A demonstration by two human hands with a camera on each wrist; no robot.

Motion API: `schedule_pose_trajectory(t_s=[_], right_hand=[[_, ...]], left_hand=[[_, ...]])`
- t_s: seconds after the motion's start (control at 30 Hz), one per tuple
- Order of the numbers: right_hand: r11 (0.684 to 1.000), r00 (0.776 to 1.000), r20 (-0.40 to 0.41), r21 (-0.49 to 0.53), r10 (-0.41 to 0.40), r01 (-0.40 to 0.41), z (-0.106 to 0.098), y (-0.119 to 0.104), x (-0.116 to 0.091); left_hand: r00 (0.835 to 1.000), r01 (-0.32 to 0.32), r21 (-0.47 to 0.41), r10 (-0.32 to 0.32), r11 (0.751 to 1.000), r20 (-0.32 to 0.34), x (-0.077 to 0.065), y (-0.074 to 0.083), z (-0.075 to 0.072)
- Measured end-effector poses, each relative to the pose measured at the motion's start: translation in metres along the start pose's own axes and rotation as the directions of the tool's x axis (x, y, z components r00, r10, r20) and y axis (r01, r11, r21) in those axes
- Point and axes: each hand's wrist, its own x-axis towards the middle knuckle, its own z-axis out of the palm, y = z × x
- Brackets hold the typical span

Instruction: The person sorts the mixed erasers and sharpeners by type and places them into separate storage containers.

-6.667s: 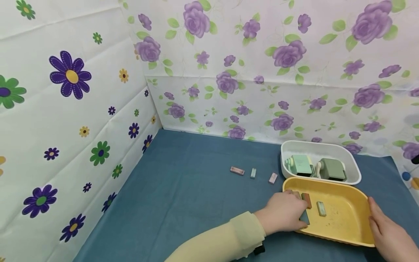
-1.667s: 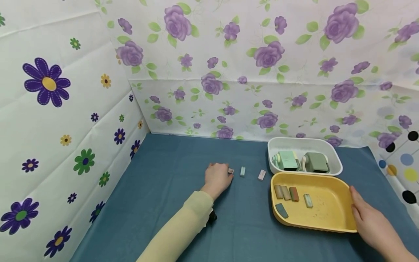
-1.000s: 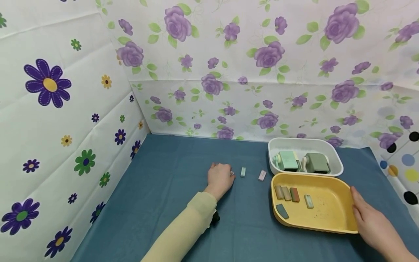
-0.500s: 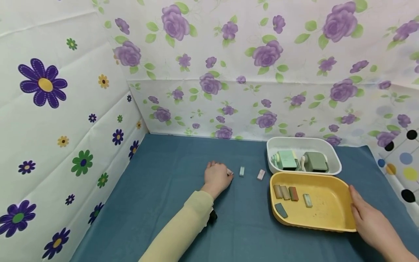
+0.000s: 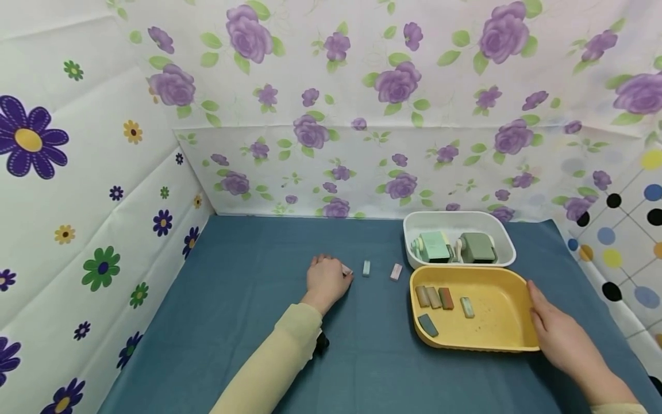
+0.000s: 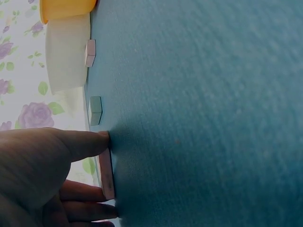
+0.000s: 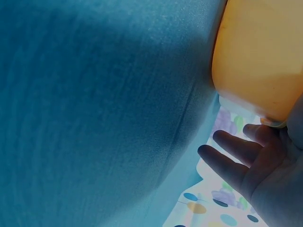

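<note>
My left hand is low over the blue cloth and pinches a small pink eraser-like block. In the left wrist view the thumb is at one end and fingers are at the other; the hand partly covers the block in the head view. To its right lie a mint block and a paler pink block. My right hand touches the right end of a yellow tray. In the right wrist view its fingers are spread and fairly straight beside the tray wall.
Several small blocks lie in the yellow tray's left half, among them a reddish one and a grey-blue one. Behind it, a white bin holds two boxy green crank sharpeners. Flowered sheets wall in the back and left.
My left hand has gone from the blocks in the yellow tray to the pink block on the cloth, where it stays. My right hand keeps at the tray's end. The head view has swung right.
</note>
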Motion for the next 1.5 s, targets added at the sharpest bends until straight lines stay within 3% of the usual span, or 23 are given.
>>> schedule_pose_trajectory(t_s=[1.0, 1.13, 1.37, 1.5], right_hand=[[0.998, 0.998, 0.006, -0.011, 0.057, -0.057, -0.013, 0.020, -0.026], [0.999, 0.999, -0.011, -0.014, 0.052, -0.052, -0.011, 0.018, -0.026], [0.999, 0.999, -0.030, 0.030, -0.017, 0.018, -0.001, -0.003, -0.007], [0.999, 0.999, -0.034, 0.025, -0.019, 0.020, -0.001, -0.005, -0.006]], left_hand=[[0.993, -0.108, -0.092, 0.102, 0.990, -0.064, 0.008, 0.033, 0.004], [0.990, -0.129, -0.121, 0.122, 0.984, -0.069, 0.007, 0.029, 0.004], [0.994, -0.052, -0.111, 0.041, 0.993, -0.097, 0.001, 0.004, 0.000], [0.994, -0.074, -0.127, 0.062, 0.989, -0.095, 0.002, 0.002, 0.001]])
